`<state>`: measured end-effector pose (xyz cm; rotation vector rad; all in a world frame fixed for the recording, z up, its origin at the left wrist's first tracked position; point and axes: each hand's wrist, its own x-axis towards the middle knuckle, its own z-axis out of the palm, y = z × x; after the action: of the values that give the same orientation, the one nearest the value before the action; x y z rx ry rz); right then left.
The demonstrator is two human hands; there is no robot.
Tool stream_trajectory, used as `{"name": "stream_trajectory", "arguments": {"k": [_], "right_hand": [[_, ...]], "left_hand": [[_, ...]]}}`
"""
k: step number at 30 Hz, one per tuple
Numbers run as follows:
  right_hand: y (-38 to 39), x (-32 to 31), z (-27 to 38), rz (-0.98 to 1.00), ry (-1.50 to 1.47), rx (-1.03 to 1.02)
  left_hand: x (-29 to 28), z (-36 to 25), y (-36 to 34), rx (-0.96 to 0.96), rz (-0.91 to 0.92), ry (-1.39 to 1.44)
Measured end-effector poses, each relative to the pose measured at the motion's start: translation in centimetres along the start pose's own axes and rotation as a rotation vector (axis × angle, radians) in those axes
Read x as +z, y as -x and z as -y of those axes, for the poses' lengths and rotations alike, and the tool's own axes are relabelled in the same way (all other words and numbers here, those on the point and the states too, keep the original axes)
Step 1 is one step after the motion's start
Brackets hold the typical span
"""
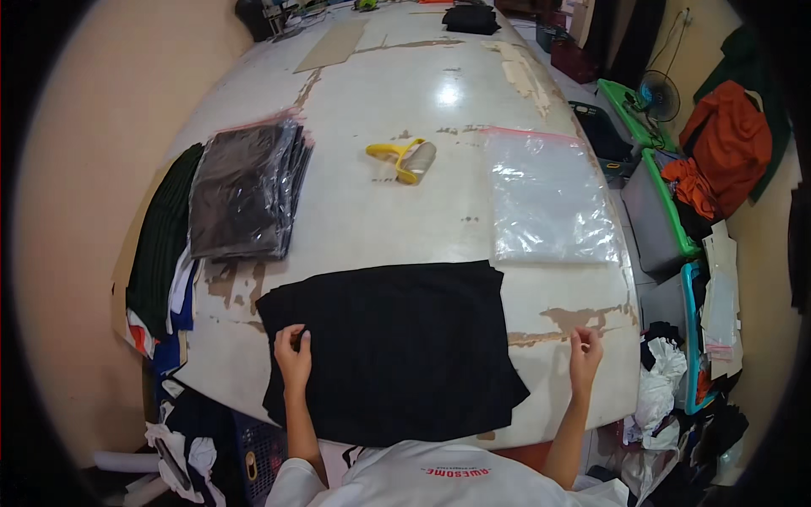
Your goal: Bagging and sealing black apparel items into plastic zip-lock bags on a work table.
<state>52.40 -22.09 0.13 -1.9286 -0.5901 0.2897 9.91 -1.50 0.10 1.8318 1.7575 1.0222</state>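
Black garment (pixel 401 355) flat on the counter (pixel 405 224) at six o'clock, left hand (pixel 293 359) half-curled, fingertips parted, over its nine-o'clock edge, right hand (pixel 585 359) pinched off its three o'clock, nothing visible held; remotely I judge this straightening, next calling for both hands on it, clear plastic bags (pixel 553 203) at two.

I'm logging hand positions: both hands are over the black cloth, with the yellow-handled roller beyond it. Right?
No: the head view shows only the left hand over the black cloth, with the yellow-handled roller beyond it; the right hand is beside the cloth, over the table.
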Motion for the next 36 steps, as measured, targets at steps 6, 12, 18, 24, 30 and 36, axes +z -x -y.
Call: {"name": "stream_trajectory", "arguments": {"k": [6,12,18,24,30,36], "right_hand": [[10.7,7.2,5.5,0.131,0.283,-0.398],[19.4,15.2,11.6,0.622,0.321,-0.789],[21.8,20.1,12.6,0.807,0.721,-0.893],[22.4,22.2,12.6,0.804,0.900,-0.891],[18.6,21.9,14.2,1.019,0.454,-0.640],[14.3,18.3,25.0,0.758,0.171,-0.713]], "left_hand": [[-4.0,0.7,4.1,0.153,0.329,-0.046],[-4.5,2.4,4.9,0.236,0.473,-0.009],[-7.5,4.0,4.0,0.267,0.451,0.267],[-10.3,6.7,3.4,0.144,0.578,0.409],[-11.5,7.7,3.5,0.022,0.676,0.553],[-12.5,6.9,3.4,-0.231,0.990,0.778]]}}
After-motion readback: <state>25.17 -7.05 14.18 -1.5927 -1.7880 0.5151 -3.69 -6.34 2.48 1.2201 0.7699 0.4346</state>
